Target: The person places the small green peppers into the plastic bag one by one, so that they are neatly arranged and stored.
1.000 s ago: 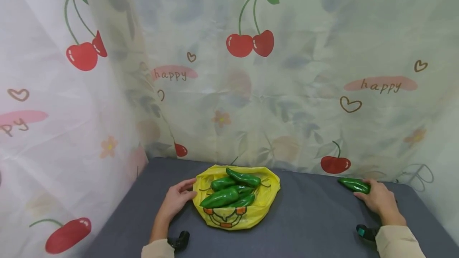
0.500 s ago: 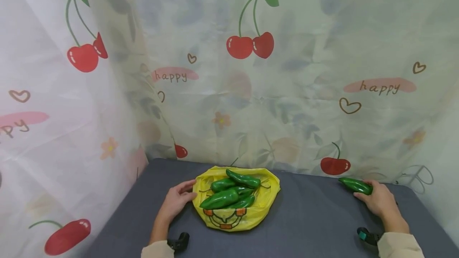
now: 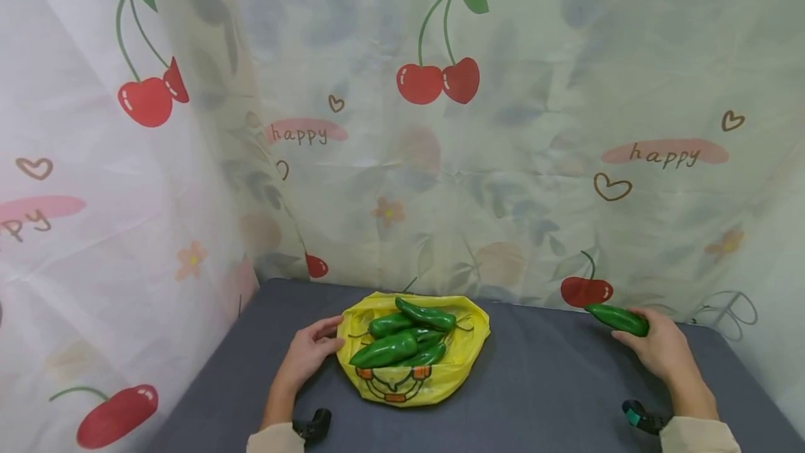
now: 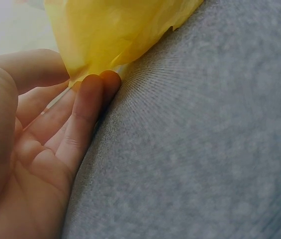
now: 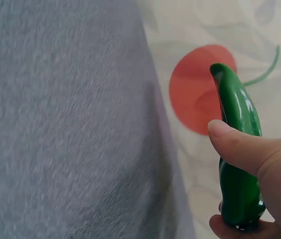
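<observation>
A yellow plastic bag (image 3: 462, 362) sits on the table, its mouth rolled wide. Several glossy green peppers (image 3: 386, 349) lie inside it. At the bag's left rim is my left hand (image 3: 308, 354); the left wrist view shows the edge of the yellow plastic (image 4: 115, 35) between thumb and fingers, with fingertips behind the film. Far to the right, my right hand (image 3: 663, 348) grips a single green pepper (image 3: 619, 319) near its stem end, tip pointing left. In the right wrist view the thumb crosses this green pepper (image 5: 237, 107), which appears raised off the table.
A dark grey cloth covers the table (image 3: 534, 383). Behind and to the left hang pale curtains (image 3: 522, 131) printed with cherries, right at the table's edges. Black devices (image 3: 641, 416) are strapped near both wrists.
My right hand has lifted the green pepper from the table and shifted it slightly left. The left hand stays at the bag's rim.
</observation>
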`<state>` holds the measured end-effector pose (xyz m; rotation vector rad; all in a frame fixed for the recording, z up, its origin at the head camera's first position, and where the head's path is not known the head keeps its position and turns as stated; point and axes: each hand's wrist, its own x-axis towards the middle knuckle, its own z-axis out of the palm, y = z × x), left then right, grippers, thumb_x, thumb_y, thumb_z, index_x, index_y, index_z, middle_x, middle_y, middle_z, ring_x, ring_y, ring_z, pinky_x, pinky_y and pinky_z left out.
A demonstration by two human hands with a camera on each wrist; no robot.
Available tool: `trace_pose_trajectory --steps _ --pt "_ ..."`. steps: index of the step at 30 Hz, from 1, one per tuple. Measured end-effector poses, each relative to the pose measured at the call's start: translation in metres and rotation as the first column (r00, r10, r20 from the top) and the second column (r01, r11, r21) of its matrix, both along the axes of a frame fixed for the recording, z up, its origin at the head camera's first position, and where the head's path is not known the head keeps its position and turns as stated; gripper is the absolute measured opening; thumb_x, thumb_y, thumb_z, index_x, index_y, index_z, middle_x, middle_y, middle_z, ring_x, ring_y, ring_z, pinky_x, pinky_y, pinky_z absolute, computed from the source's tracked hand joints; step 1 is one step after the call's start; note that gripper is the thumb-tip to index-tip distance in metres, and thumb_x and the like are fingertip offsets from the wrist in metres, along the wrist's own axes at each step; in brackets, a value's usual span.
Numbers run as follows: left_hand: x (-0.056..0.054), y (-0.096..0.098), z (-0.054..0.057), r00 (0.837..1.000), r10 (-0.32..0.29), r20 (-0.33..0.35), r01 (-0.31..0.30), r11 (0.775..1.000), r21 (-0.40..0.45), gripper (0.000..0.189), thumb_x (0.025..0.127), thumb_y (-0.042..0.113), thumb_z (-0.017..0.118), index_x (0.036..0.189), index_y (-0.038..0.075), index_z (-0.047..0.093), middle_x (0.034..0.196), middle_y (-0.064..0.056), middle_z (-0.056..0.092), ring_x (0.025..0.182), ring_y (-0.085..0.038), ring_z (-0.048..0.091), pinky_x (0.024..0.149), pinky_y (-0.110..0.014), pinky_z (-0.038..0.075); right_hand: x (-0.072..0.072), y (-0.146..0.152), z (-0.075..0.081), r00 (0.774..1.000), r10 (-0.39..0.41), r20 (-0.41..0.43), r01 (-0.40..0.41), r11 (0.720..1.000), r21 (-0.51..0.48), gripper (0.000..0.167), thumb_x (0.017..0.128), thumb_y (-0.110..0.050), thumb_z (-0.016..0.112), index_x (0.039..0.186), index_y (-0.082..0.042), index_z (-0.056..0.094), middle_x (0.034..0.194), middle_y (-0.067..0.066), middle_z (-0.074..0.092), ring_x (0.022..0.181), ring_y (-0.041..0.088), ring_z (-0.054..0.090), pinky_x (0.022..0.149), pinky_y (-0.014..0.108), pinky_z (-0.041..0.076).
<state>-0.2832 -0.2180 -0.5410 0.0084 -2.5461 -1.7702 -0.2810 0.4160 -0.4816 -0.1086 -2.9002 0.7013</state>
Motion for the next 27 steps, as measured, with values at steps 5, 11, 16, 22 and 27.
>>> trace_pose_trajectory --steps 5,11,16,22,27 --pt "0.001 0.0 0.0 1.0 0.0 -0.004 0.0 1.0 -0.004 0.05 0.092 0.023 0.076 0.139 0.018 0.064 0.136 -0.012 0.068 0.122 -0.026 0.067 0.093 -0.033 0.057 0.004 -0.01 0.005 0.999 0.014 -0.04 -0.014 1.0 0.009 0.077 0.093 -0.043 0.074 0.142 0.009 0.047 0.132 0.039 0.051 0.097 0.042 0.056 0.074 0.051 0.046" --pt "0.0 0.0 0.004 1.0 -0.011 -0.006 0.011 1.0 0.016 0.049 0.092 0.022 0.076 0.139 0.018 0.064 0.136 -0.012 0.068 0.121 -0.026 0.067 0.096 -0.039 0.056 0.01 -0.022 0.012 0.995 0.039 -0.092 -0.037 0.999 0.029 0.077 0.092 -0.043 0.075 0.142 0.009 0.049 0.13 0.039 0.053 0.097 0.042 0.056 0.072 0.049 0.045" --pt "-0.001 0.0 0.004 1.0 -0.002 -0.001 0.002 1.0 0.015 0.049 0.092 0.022 0.076 0.139 0.019 0.065 0.137 -0.012 0.068 0.122 -0.026 0.067 0.098 -0.041 0.055 0.012 -0.033 0.019 0.989 0.081 -0.125 -0.077 0.996 0.038 0.074 0.092 -0.042 0.075 0.142 0.007 0.051 0.129 0.037 0.056 0.096 0.04 0.057 0.071 0.046 0.045" --pt "-0.002 0.0 0.0 1.0 0.014 0.016 -0.014 1.0 0.004 0.047 0.091 0.022 0.076 0.137 0.021 0.066 0.136 -0.009 0.068 0.122 -0.025 0.067 0.097 -0.039 0.056 0.016 -0.046 0.024 0.979 0.112 -0.171 -0.104 0.993 0.054 0.07 0.09 -0.035 0.078 0.142 0.005 0.052 0.128 0.035 0.058 0.096 0.041 0.057 0.071 0.046 0.044" --pt "-0.002 0.0 -0.001 1.0 0.017 0.016 -0.017 1.0 0.006 0.046 0.091 0.022 0.076 0.136 0.022 0.066 0.136 -0.008 0.069 0.12 -0.023 0.068 0.097 -0.038 0.055 0.02 -0.057 0.03 0.97 0.128 -0.204 -0.118 0.991 0.062 0.069 0.089 -0.032 0.079 0.142 0.004 0.053 0.127 0.035 0.058 0.096 0.041 0.058 0.07 0.046 0.043"
